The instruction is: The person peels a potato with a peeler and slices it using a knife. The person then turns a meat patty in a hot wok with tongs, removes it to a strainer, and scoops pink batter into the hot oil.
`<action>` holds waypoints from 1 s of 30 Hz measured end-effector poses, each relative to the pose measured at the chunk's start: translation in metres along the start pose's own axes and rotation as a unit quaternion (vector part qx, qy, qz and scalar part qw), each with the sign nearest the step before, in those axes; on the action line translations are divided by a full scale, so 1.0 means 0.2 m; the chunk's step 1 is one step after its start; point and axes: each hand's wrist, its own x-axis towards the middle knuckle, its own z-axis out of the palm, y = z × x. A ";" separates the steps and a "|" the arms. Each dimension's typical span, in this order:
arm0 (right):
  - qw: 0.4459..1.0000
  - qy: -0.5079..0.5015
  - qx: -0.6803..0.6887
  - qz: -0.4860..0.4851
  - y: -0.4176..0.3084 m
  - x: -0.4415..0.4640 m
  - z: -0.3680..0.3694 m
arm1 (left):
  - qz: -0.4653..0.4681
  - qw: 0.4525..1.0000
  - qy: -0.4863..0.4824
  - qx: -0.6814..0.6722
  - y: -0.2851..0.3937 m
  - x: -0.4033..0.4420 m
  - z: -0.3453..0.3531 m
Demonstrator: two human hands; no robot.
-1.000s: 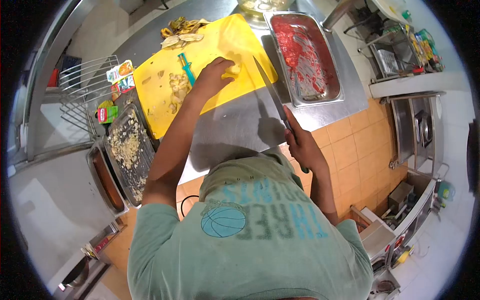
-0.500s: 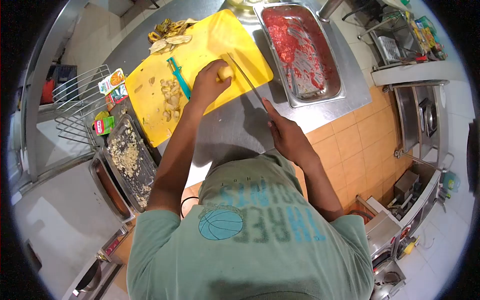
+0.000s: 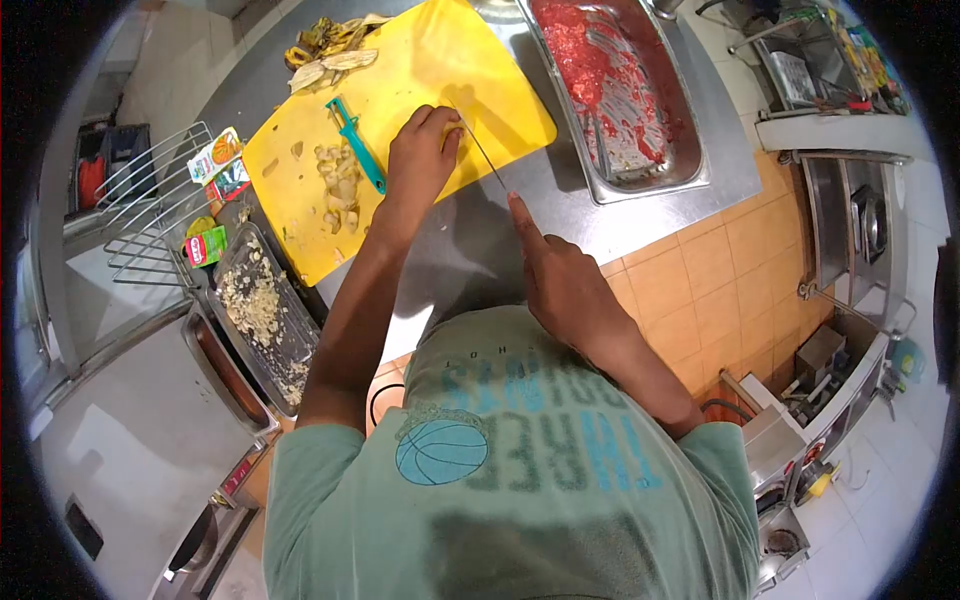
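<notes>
My left hand is over the right part of the yellow cutting board, fingers curled round a peeled potato that they now almost wholly hide. My right hand grips a knife by its handle, forefinger stretched along the top. Its thin blade points up and left, the tip close beside my left fingertips. To the left of my left hand lies a green peeler. A pile of peelings is spread on the board beyond it.
A steel pan with red residue stands right of the board. Dark, yellowish peels lie at the board's top left corner. A tray of chopped pale pieces, packets and a wire rack are at left.
My left hand has turned and shifted up and right, covering the potato that showed before. My right hand has moved slightly left, and the knife edge is now seen thinner, nearer the fingertips.
</notes>
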 end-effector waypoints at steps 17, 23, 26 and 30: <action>0.996 0.021 0.077 0.028 -0.02 0.08 0.13 | -0.024 0.999 -0.005 -0.048 -0.04 0.01 0.02; 0.990 0.118 0.073 0.011 0.10 0.32 0.35 | -0.026 0.998 -0.005 -0.056 -0.05 0.01 0.00; 0.988 0.117 0.100 0.003 0.13 0.32 0.34 | -0.039 0.996 -0.019 -0.074 -0.05 0.01 -0.01; 0.989 0.109 0.099 0.011 0.12 0.23 0.33 | -0.043 0.995 -0.016 -0.091 -0.04 0.00 0.00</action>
